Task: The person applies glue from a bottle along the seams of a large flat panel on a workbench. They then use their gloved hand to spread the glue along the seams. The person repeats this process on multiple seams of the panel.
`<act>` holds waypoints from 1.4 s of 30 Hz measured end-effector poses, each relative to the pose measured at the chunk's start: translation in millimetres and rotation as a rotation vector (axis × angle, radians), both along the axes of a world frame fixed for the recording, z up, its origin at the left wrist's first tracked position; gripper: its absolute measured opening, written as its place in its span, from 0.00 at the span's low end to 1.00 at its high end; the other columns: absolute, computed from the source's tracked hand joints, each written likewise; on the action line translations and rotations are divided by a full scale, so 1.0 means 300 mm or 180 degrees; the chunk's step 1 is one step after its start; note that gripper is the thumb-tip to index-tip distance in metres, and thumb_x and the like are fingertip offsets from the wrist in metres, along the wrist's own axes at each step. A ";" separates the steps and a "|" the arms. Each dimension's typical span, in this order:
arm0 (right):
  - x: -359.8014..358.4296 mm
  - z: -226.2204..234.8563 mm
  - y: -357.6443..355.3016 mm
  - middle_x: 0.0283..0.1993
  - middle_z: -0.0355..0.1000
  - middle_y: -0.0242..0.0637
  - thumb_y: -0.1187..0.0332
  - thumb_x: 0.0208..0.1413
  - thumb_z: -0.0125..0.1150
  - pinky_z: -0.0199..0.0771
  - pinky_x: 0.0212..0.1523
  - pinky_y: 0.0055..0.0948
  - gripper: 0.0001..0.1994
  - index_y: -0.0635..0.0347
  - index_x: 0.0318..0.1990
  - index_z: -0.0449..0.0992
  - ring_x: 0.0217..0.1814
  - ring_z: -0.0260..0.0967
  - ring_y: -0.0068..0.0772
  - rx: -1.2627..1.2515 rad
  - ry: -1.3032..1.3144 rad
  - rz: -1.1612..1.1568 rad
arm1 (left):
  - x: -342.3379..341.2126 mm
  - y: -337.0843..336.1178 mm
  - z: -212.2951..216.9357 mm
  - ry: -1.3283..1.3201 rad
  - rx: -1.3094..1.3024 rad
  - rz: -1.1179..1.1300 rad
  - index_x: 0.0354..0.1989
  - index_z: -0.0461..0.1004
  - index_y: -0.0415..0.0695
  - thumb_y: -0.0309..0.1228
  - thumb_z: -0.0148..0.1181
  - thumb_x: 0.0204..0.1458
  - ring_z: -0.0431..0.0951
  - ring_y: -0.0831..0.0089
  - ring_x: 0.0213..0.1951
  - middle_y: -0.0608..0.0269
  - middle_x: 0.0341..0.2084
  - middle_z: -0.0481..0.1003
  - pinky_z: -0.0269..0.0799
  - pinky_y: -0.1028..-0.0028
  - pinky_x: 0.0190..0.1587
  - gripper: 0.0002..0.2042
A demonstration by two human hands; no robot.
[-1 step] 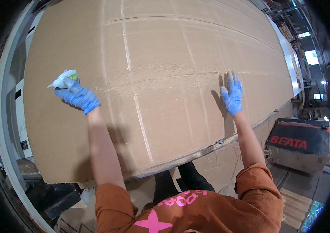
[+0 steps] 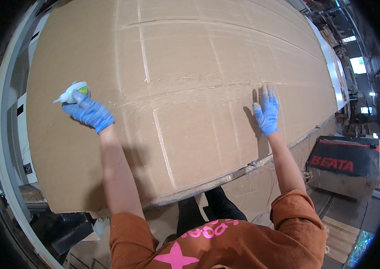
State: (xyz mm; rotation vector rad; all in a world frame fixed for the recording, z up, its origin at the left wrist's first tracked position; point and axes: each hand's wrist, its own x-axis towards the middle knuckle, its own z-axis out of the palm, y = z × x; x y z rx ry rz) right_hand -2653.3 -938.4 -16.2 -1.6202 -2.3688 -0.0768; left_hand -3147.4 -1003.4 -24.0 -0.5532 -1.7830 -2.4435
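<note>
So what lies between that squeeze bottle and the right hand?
In the head view: first the left hand holding the squeeze bottle, then brown board with pale lines and a scuffed strip, up to the right hand.

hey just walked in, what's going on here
A person in blue gloves stands at a large tan board. Their left hand grips a small white bottle near the board's left side, nozzle pointing left. Their right hand is open over the board's right part, holding nothing; whether it touches is hard to tell. Pale streaks mark the surface between the hands.
</note>
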 end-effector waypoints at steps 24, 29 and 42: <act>-0.372 0.071 -0.013 0.70 0.45 0.52 0.36 0.49 0.50 0.30 0.70 0.53 0.43 0.59 0.65 0.56 0.74 0.37 0.52 -0.0791 -0.0605 0.0177 | -0.068 -0.011 -0.051 0.0067 -0.0022 -0.0152 0.48 0.61 0.43 0.47 0.55 0.56 0.72 0.69 0.44 0.57 0.44 0.70 0.75 0.68 0.42 0.22; -0.492 0.046 -0.154 0.70 0.46 0.53 0.36 0.48 0.51 0.31 0.69 0.53 0.44 0.58 0.66 0.54 0.73 0.37 0.56 -0.0649 -0.0338 0.1117 | -0.054 -0.003 -0.050 0.0011 0.0017 -0.0216 0.49 0.61 0.43 0.47 0.55 0.57 0.72 0.69 0.44 0.56 0.44 0.71 0.74 0.68 0.44 0.22; 0.553 -0.028 0.074 0.67 0.55 0.53 0.39 0.56 0.43 0.47 0.68 0.43 0.35 0.51 0.66 0.57 0.69 0.50 0.53 -0.0613 -0.0492 -0.2308 | -0.046 -0.004 -0.019 0.0006 0.0109 -0.0183 0.43 0.67 0.41 0.43 0.57 0.56 0.74 0.71 0.39 0.59 0.38 0.73 0.75 0.71 0.37 0.17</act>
